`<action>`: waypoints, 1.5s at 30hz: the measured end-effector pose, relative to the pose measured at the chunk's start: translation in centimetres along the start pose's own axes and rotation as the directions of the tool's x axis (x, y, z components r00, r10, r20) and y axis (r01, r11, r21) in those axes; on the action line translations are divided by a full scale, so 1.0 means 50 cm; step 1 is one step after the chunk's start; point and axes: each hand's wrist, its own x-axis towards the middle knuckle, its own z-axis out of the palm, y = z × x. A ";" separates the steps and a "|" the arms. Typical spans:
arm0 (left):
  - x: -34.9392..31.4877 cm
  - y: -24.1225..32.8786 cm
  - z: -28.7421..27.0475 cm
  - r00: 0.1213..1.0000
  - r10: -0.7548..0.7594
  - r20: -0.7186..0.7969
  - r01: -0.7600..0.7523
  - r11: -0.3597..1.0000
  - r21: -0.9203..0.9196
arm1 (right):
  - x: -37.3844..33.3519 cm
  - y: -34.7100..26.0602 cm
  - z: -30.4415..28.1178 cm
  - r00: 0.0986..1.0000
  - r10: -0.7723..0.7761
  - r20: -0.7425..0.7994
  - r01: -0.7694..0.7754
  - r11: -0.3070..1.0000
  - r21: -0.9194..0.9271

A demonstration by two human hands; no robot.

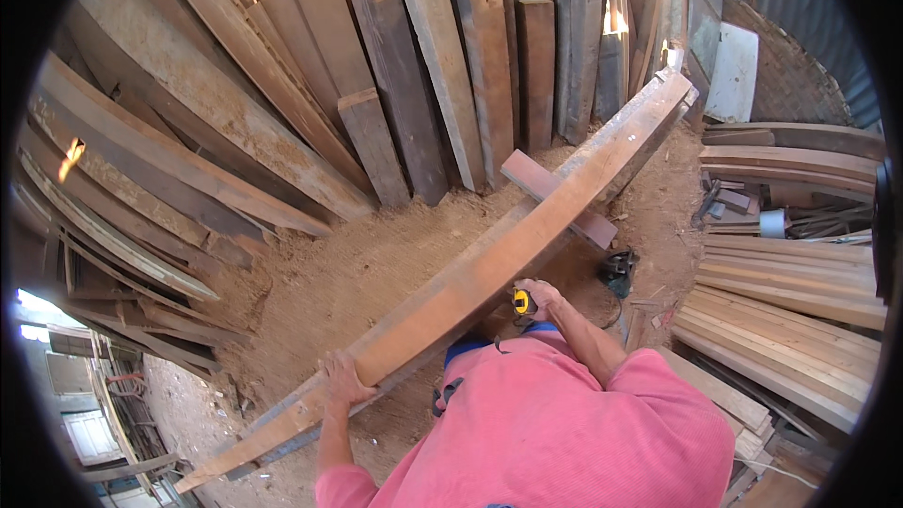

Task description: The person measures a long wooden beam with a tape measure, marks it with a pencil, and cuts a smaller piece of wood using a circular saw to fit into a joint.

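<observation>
Item 1: long wooden beam (489,263), reddish-brown, running diagonally from about 7 o'clock near my feet up to 1 o'clock, where its far end meets the stacked timber. It lies tilted, its near end low over the sawdust floor (339,273).

Item 2: my left hand (343,378), at 7 o'clock, fingers wrapped over the beam's near edge, gripping it.

Item 3: my right hand (538,299), just right of centre, closed around a yellow tape measure (520,302) and pressed against the beam's right side.

Item 4: short reddish board (555,198), lying crosswise under the beam at about 1 o'clock, touching it.

Item 5: weathered planks (395,85), leaning upright in a fan across the top from 10 to 1 o'clock.

Item 6: pale sawn boards (790,320), stacked flat at 3 to 4 o'clock, well apart from the beam.

Item 7: dark green power tool (618,270) on the floor, just right of the beam, near my right hand.

Item 8: my pink shirt (564,423), filling the view at 6 o'clock.
</observation>
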 end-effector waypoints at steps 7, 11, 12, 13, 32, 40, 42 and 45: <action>0.037 0.030 -0.063 0.927 -0.091 0.363 0.171 0.965 -0.197 | 0.046 0.020 0.001 0.995 -0.018 0.094 -0.004 0.975 0.223; 0.021 0.026 -0.052 0.960 -0.105 0.258 0.142 0.981 -0.130 | 0.024 0.018 0.035 0.992 -0.036 0.120 -0.010 0.931 0.365; 0.023 0.026 -0.051 0.959 -0.090 0.268 0.130 0.982 -0.137 | 0.022 0.016 0.033 0.994 -0.041 0.100 0.001 0.929 0.371; 0.027 0.025 -0.054 0.958 -0.076 0.278 0.120 0.982 -0.145 | 0.023 0.013 0.032 0.995 -0.041 0.089 0.007 0.935 0.354; 0.326 0.169 -0.062 0.828 0.337 0.448 0.059 0.742 -0.668 | -0.063 -0.229 -0.073 0.843 -0.392 -0.367 0.337 0.919 -0.207; 0.460 0.160 -0.005 0.620 0.398 0.676 0.398 0.583 -0.708 | -0.020 -0.249 -0.024 0.823 -0.398 -0.405 0.235 0.888 -0.395; 0.462 0.155 0.010 0.582 0.419 0.697 0.431 0.568 -0.701 | -0.004 -0.241 -0.035 0.835 -0.388 -0.391 0.252 0.900 -0.354; 0.468 0.160 0.011 0.577 0.457 0.677 0.395 0.570 -0.721 | 0.003 -0.230 -0.059 0.846 -0.356 -0.398 0.247 0.922 -0.300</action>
